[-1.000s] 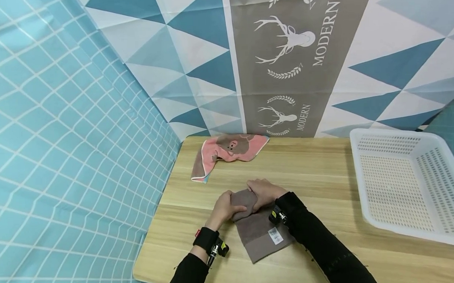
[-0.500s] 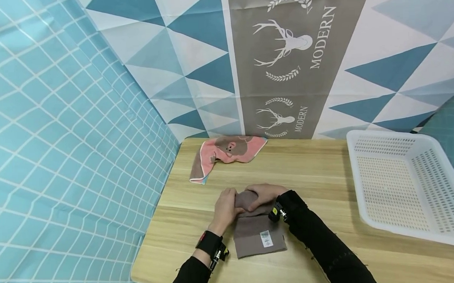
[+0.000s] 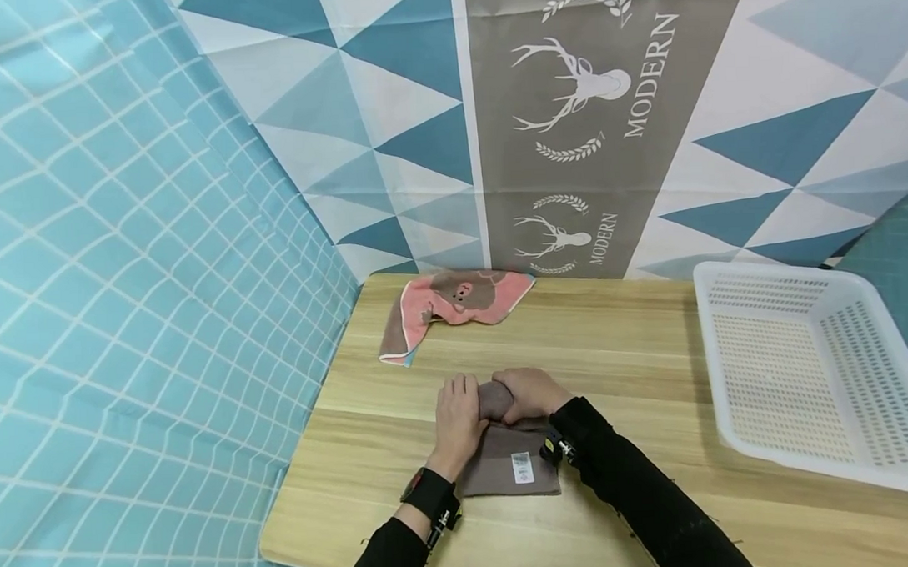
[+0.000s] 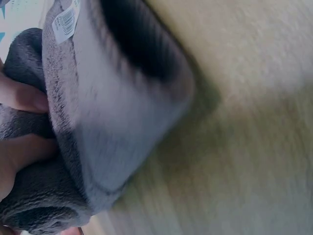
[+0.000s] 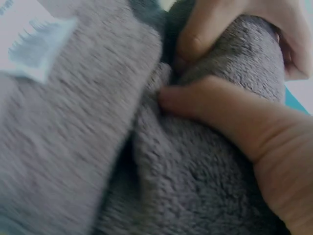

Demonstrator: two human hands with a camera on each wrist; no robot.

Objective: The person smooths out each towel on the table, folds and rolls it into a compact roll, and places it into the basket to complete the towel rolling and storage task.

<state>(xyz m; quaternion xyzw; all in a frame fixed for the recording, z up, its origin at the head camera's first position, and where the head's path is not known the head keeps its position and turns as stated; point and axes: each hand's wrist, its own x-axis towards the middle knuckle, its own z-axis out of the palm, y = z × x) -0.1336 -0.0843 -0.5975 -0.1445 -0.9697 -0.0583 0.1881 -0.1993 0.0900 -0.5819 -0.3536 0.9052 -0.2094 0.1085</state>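
Note:
A grey-brown towel (image 3: 505, 461) lies partly rolled on the table, its flat end with a white label (image 3: 523, 468) towards me. My left hand (image 3: 457, 418) grips the left end of the roll and my right hand (image 3: 531, 394) grips its right end. In the left wrist view the rolled part (image 4: 44, 191) shows a spiral end, and the flat part (image 4: 117, 112) curls up off the wood. Both thumbs press on the near side of the roll in the right wrist view, where the towel's fuzzy pile (image 5: 195, 161) fills most of the picture.
A pink and brown towel (image 3: 462, 298) with a bear picture lies crumpled at the table's back edge. To the right stands a white plastic basket (image 3: 715, 366) with perforated walls. Patterned cloth (image 3: 554, 146) hangs behind the wooden table (image 3: 613, 320), and blue checked cloth (image 3: 124, 287) borders its left side.
The flat part of the grey-brown towel has grown shorter, turned straighter and slid away from me. The left hand has turned to lie over the roll's left end; the right hand still grips its right end.

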